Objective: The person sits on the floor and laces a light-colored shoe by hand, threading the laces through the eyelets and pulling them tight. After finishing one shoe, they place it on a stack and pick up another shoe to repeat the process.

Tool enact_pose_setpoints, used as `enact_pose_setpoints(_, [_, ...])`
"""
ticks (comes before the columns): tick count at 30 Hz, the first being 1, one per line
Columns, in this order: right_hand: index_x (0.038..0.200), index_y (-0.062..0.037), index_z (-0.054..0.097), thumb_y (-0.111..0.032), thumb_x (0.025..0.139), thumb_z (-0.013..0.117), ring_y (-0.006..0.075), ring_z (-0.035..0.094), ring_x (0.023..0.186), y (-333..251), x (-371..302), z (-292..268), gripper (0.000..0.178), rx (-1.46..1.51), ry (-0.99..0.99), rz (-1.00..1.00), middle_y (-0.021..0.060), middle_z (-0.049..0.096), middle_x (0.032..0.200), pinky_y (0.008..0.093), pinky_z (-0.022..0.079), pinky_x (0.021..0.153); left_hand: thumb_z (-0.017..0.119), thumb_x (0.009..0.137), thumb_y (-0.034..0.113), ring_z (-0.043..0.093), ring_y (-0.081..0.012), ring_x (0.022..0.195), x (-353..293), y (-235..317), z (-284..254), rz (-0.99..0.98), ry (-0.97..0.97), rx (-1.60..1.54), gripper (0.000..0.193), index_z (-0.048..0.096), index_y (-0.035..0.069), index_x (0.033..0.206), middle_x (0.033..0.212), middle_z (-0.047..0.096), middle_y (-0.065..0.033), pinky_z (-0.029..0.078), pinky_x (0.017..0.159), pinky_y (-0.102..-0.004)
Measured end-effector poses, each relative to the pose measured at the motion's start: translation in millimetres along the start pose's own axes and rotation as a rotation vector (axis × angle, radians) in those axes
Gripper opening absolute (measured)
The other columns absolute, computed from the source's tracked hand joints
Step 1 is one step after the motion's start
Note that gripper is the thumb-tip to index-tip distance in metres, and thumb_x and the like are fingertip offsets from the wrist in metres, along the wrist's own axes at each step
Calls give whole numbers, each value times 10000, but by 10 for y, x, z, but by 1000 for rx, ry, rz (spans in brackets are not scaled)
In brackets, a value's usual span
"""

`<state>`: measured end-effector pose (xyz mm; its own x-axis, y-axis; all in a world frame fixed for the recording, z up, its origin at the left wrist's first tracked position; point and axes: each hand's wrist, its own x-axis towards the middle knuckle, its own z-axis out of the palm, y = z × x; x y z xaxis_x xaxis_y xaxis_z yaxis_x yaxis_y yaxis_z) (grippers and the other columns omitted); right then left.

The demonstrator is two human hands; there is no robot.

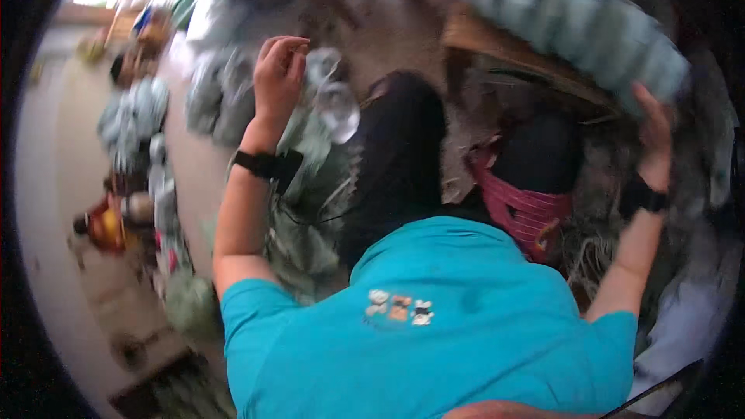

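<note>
My left hand (281,77) is raised over the floor at the left of my knees. Its fingers are curled in toward the thumb, and anything between them is too small to make out. At the right, my right hand (656,124) is by the near end of a long row of pale blue-green bundles (566,19), seemingly cloth, with a finger stretched out against it. Motion blurs that hand, and I cannot tell whether it grips the row. Beneath the bundles is a low wooden bench (504,50). Clear plastic wrapping (337,109) lies below my left hand.
Several grey-green bundles (221,93) stand on the floor at the left, with more bundles (133,120) by the wall. Pink striped cloth (531,213) lies by my right leg (543,151). Loose pale strands (594,264) lie beside my right arm.
</note>
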<state>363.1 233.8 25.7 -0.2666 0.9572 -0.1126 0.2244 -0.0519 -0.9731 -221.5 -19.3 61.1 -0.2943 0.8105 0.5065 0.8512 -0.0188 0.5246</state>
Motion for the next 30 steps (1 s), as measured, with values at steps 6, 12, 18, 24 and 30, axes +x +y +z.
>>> enact_pose_setpoints(6, [1311, 3, 539, -242, 935, 594, 212, 535, 1184, 106, 51, -30, 452, -167, 230, -33, 90, 562, 1310, 339, 363, 1034, 604, 869, 204, 645, -331, 830, -2014, -1443, -476, -665, -118, 285, 190, 691, 40, 909, 886, 668, -182, 503, 738, -398])
enact_pose_setpoints(12, [1432, -108, 440, 18, 935, 402, 160, 544, 1061, 61, 29, -543, 514, -741, 127, 26, 99, 521, 1394, 294, 379, 974, 640, 827, 297, 627, -366, 977, -3313, -1963, -16, -776, -1043, 105, 314, 663, 53, 1024, 993, 665, -208, 500, 820, -440])
enact_pose_setpoints(18, [1439, -123, 429, 22, 955, 353, 157, 480, 938, -30, 159, -885, 511, -1153, -114, -422, 109, 461, 1447, 292, 387, 929, 593, 861, 203, 538, -428, 1125, -3157, -2327, -664, -602, -181, 692, 503, 468, 48, 1323, 1287, 491, -262, 471, 922, -505])
enact_pose_setpoints(24, [1347, 6, 514, -236, 975, 496, 168, 464, 1286, -175, 150, -390, 444, -721, -96, 21, 100, 519, 1384, 312, 294, 1104, 598, 865, 267, 587, -406, 995, -2701, -2261, -1714, -886, -177, 773, 326, 629, 22, 1077, 1113, 608, -222, 475, 835, -479])
enact_pose_setpoints(30, [1218, -30, 626, -371, 884, 663, 162, 576, 1068, -596, -192, 95, 479, -535, 47, 42, 58, 655, 1149, 308, 406, 976, 579, 914, 127, 634, -296, 787, -1371, -991, -762, -426, -108, 179, 203, 666, 59, 1085, 946, 658, -143, 504, 704, -388])
